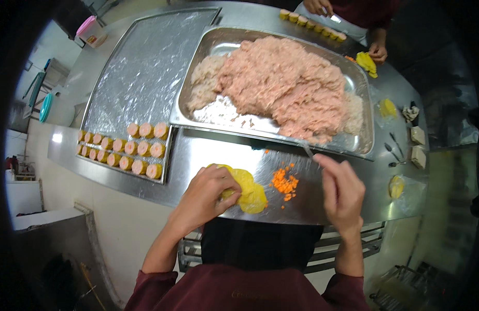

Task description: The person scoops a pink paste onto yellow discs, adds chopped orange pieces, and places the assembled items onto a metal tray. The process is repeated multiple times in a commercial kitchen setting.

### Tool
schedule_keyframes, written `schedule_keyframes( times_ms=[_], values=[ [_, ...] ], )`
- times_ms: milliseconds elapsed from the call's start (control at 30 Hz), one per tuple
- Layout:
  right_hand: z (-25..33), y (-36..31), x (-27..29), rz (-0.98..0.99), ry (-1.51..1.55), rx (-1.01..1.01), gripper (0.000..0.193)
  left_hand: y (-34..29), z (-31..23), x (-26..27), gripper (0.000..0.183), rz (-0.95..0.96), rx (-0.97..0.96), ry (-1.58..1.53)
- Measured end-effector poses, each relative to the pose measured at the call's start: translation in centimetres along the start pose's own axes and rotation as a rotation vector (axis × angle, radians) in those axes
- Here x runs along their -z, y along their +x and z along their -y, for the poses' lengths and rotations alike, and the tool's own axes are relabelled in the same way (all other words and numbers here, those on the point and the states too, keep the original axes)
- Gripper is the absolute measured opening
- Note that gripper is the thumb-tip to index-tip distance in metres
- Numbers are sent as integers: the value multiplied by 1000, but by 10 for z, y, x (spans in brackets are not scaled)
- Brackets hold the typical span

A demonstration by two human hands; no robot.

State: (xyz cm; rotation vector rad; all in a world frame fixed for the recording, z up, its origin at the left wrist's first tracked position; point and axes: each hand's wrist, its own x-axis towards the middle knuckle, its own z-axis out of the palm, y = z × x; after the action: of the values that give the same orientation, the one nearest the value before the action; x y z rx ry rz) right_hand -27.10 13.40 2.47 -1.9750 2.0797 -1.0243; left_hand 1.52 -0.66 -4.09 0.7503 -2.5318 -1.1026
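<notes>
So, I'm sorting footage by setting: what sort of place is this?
Probably a commercial food-preparation kitchen: there's a long metal table, a large metal pan heaped with pinkish minced mixture, and a plastic-lined tray holding rows of filled yellow rolls.

At the upper left of the frame you have a pink-lidded tub [92, 34] on the steel counter [371, 194]; at left, a turquoise lid [45, 108] stands near the counter's edge. At right, you see spoons [389, 147] beside pale blocks [418, 157].
</notes>
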Motion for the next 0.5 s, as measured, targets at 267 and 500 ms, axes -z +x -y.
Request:
schedule_keyframes(
  times_ms=[267, 500],
  values=[
    [-65, 67, 59, 150, -230, -321, 22, 3, 6, 15, 18, -280, 330, -1236],
    [-87, 83, 57, 299, -21, -405, 26, 1, -20, 23, 26, -297, 296, -1582]
  ],
)
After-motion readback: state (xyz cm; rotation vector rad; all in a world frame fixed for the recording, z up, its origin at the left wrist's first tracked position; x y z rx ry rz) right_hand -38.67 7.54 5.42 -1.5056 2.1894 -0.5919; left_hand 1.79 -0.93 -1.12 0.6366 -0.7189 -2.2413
